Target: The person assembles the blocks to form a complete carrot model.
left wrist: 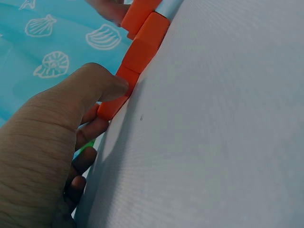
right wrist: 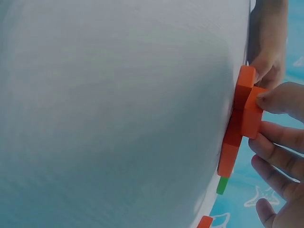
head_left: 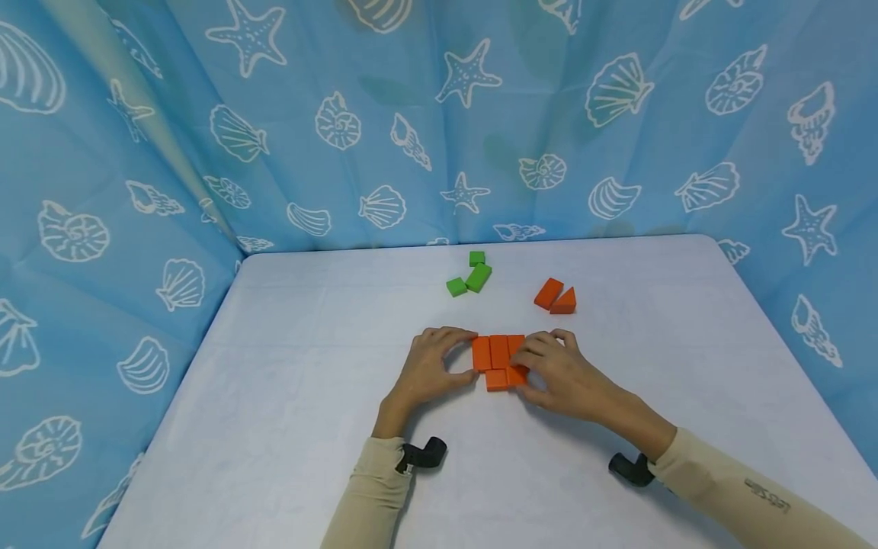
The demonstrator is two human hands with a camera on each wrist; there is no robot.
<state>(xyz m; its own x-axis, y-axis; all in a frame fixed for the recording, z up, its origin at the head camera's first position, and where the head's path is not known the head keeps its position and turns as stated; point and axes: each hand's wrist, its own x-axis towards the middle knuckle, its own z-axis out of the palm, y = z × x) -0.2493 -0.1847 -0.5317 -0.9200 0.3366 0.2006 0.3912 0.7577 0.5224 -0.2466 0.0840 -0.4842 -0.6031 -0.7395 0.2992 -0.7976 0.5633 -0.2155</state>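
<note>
Several orange blocks (head_left: 499, 351) lie together in a flat cluster, three side by side behind a shorter front row. At the cluster's left end, my left hand (head_left: 427, 367) pinches an orange block (head_left: 482, 354) between thumb and fingertips; the thumb covers part of it in the left wrist view. My right hand (head_left: 568, 379) is at the other end. Its thumb and index finger pinch an orange block (right wrist: 253, 114) at the right of the front row, while the other fingers spread out. From above, the right fingers partly hide the right-hand blocks.
Behind the cluster are three green blocks (head_left: 479, 278). Farther right lie a red-orange rectangular block (head_left: 549, 293) and a triangular block (head_left: 564, 302). A white cloth covers the table (head_left: 274, 366). Blue shell-patterned curtains (head_left: 425, 114) hang along the back and sides.
</note>
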